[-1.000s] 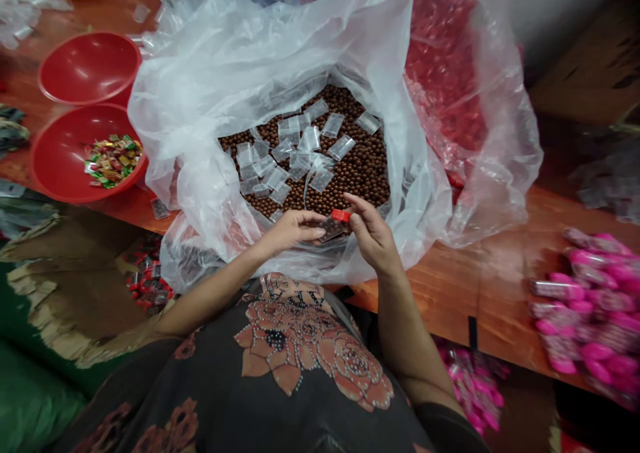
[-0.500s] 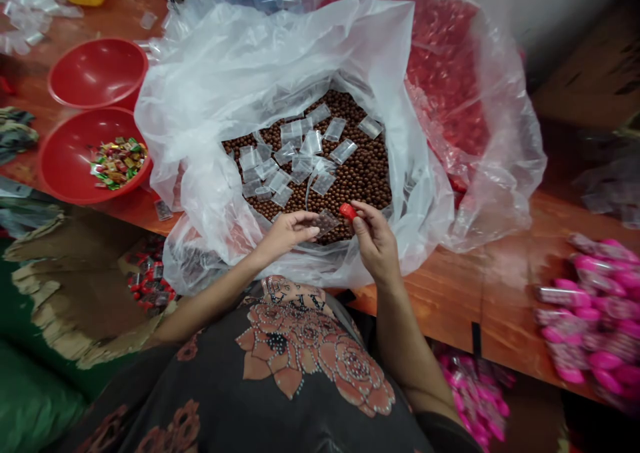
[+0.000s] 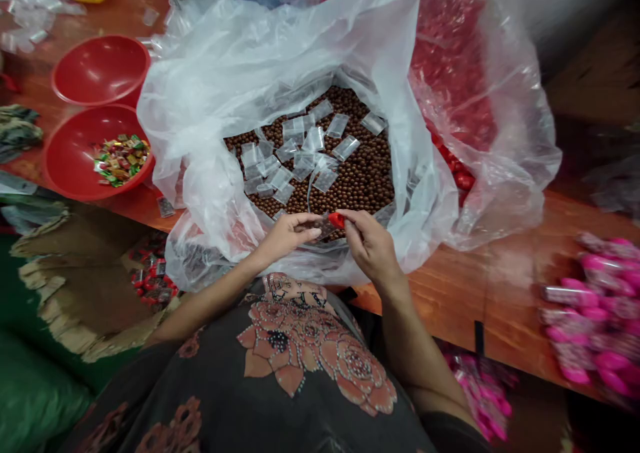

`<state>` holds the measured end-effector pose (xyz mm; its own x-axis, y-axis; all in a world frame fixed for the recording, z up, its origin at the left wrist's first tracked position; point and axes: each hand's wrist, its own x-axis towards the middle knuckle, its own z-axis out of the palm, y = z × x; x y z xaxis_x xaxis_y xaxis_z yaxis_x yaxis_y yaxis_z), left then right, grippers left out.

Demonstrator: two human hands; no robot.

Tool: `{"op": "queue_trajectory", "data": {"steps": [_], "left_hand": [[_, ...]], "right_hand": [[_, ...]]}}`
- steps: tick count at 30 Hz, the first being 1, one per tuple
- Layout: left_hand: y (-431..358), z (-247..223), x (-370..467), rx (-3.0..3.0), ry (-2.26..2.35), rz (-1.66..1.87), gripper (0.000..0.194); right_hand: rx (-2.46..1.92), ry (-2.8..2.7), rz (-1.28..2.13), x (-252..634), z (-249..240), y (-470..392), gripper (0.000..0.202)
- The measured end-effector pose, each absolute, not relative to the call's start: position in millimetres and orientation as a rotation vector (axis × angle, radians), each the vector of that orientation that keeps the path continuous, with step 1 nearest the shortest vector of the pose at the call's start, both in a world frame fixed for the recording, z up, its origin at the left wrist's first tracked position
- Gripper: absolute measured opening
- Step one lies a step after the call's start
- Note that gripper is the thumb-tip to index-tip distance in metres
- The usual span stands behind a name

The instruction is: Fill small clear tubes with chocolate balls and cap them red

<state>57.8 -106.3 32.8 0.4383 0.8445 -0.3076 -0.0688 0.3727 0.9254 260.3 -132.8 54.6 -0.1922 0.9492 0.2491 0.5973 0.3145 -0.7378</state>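
My left hand (image 3: 293, 236) pinches a small clear container (image 3: 326, 226) over the near edge of the opened plastic bag. My right hand (image 3: 369, 239) grips a red cap (image 3: 337, 220), which meets the right end of that container. Brown balls (image 3: 360, 173) fill the white translucent bag (image 3: 200, 99) beneath both hands. Several empty clear containers (image 3: 314, 139) lie scattered on top of the balls. My fingers partly cover the held container, so how much is inside it cannot be made out.
Two red bowls (image 3: 65, 159) stand at the left, the nearer holding wrapped sweets (image 3: 123, 159). A bag of red pieces (image 3: 460, 99) lies behind at the right. Pink-capped containers (image 3: 600, 306) are piled at the table's right. Below left is a cardboard box (image 3: 85, 299).
My right hand has moved left with the red cap, bringing it against the container. My left hand has barely moved. The whole view has shifted slightly.
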Motion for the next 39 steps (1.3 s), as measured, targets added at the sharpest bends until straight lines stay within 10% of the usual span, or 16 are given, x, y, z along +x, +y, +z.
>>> {"op": "queue_trajectory", "data": {"steps": [21, 29, 39], "left_hand": [[-114.0, 38.4, 59.5, 1.12, 0.958, 0.768, 0.04], [-119.4, 51.4, 56.1, 1.289, 1.007, 0.8, 0.032], [-120.3, 54.6, 55.5, 1.415, 1.013, 0.776, 0.029]], "right_hand": [[-1.257, -2.093, 0.322, 250.3, 40.2, -141.4, 0.088], [-1.209, -1.905, 0.662, 259.4, 44.6, -140.7, 0.043], [-1.182, -1.955, 0.424, 259.2, 46.3, -142.1, 0.054]]}}
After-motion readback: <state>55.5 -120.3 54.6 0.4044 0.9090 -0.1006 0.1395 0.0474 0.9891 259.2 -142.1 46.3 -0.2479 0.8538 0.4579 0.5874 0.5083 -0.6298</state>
